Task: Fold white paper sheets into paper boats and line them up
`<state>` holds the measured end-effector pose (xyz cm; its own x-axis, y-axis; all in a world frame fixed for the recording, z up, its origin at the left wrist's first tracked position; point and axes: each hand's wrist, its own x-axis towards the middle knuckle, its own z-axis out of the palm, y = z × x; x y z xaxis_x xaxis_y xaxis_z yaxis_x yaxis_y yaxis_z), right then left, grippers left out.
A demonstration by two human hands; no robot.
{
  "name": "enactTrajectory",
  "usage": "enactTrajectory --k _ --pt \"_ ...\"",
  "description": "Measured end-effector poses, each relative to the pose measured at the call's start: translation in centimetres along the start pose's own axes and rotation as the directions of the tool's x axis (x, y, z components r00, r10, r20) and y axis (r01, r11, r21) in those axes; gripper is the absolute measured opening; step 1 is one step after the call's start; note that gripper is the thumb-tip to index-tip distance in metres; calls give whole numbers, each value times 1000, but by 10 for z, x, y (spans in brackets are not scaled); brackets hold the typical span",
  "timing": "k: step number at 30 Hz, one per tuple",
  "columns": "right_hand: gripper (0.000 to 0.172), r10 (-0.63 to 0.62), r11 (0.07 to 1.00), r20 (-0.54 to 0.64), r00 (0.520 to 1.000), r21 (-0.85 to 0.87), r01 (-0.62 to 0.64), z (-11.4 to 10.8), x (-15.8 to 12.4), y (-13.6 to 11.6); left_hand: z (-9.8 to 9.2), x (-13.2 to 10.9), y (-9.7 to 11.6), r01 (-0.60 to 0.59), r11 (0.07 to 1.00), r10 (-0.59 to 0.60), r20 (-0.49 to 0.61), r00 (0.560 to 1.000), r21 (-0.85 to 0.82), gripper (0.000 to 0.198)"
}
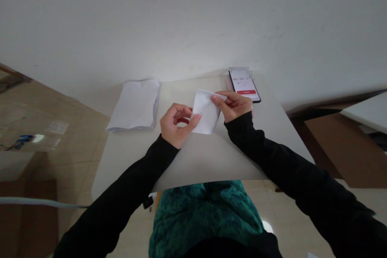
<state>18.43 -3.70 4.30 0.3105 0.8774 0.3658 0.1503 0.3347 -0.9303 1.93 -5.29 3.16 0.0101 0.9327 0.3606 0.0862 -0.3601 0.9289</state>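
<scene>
A small folded sheet of white paper (206, 113) is held up over the middle of the white table. My left hand (178, 124) pinches its left edge between thumb and fingers. At the upper right corner, my right hand (234, 105) grips the same paper, its thumb lying on the face of the sheet. Fingers behind the paper are partly hidden. To the left lies a stack of white paper (136, 102), its edges slightly uneven.
A phone (244, 85) with a running timer lies at the table's back right. The white table (193, 161) stands against a pale wall (181, 20). Brown cardboard (347, 149) is on the right, and a cardboard box (36, 209) stands at lower left on the tiled floor.
</scene>
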Motion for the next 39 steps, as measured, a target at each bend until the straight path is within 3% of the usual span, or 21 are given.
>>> enactTrajectory --k 7,13,16,20,24,29,34,39 --pt "24 -68 994 -38 997 -83 65 -7 6 0 -1 -2 5 -11 996 13 -20 1000 86 24" --pt "22 -88 995 -100 991 -46 84 -4 7 6 1 -3 5 -57 984 78 -121 990 168 17" --pt "22 -82 996 -127 989 -48 76 -4 8 8 1 -1 6 -20 987 40 -121 992 157 19" --pt "22 -71 996 -133 989 -54 64 -1 5 10 -2 4 1 51 997 -50 -17 999 65 30" --pt "23 -32 996 -8 999 -82 31 8 -12 6 -1 4 -4 125 978 -149 141 979 169 34" --pt "20 -35 996 101 994 -83 44 16 -25 4 1 0 -2 115 929 -163 108 981 353 35" --pt "27 -11 996 91 996 -82 19 11 -18 9 -1 0 2 219 936 -265 142 954 274 40" --pt "28 2 998 113 994 -61 4 8 -18 3 -1 1 4 181 953 -224 164 961 241 41"
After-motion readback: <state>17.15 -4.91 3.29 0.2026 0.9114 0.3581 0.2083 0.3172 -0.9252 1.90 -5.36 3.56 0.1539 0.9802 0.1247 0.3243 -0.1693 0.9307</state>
